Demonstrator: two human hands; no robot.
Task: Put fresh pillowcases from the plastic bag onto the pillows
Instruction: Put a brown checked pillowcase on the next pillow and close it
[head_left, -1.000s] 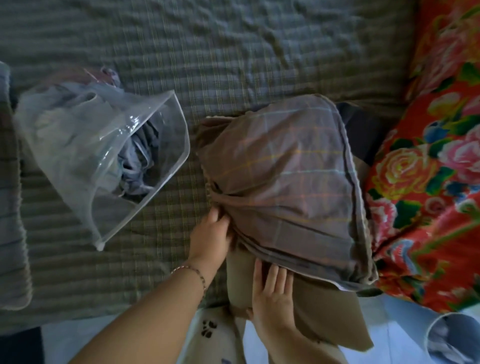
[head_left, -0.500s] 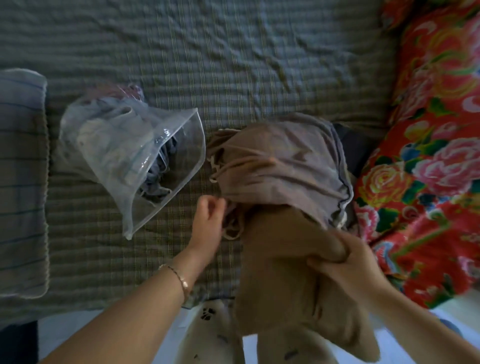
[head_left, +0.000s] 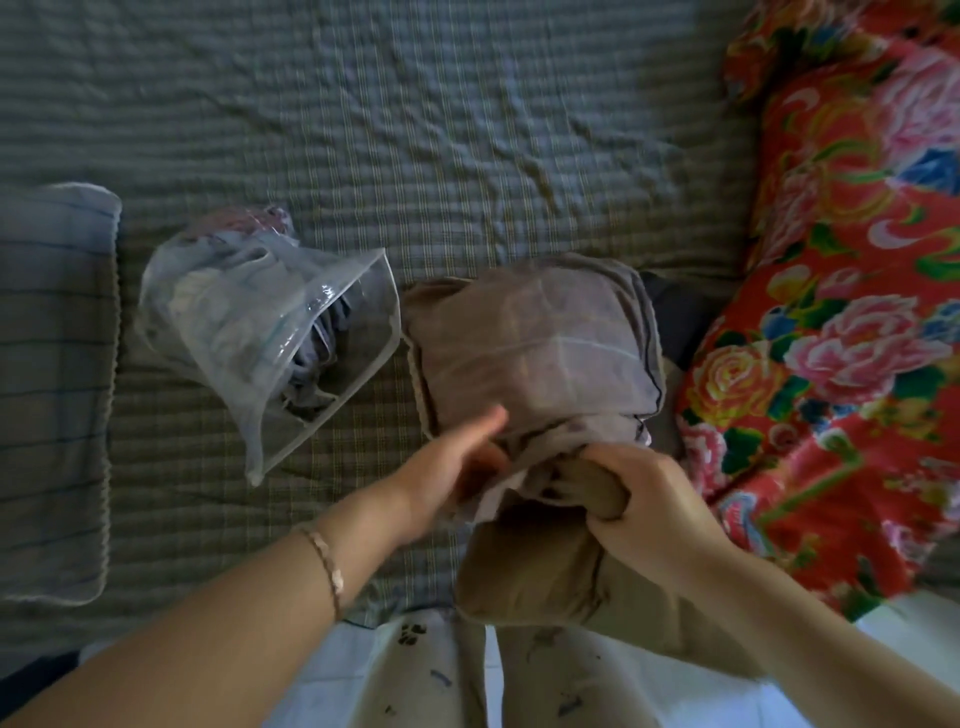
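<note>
Lying on the bed (head_left: 415, 130) just right of the plastic bag (head_left: 260, 332), the pillow (head_left: 530, 566) is half sheathed in the pillowcase (head_left: 535, 338), its long axis running away from the bed's near edge. Its bare near end is clenched by the right hand (head_left: 639, 499); the left hand (head_left: 447, 467) is blurred at the pillowcase's mouth, so its grip cannot be told.

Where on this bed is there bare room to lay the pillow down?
The widest bare stretch of bedspread lies beyond the plastic bag and the pillowcase. A smaller patch sits nearer, between the bag, the checked pillow at left and the left hand. It is crowded where bag and pillowcase nearly meet, and against the floral quilt at right.
</note>
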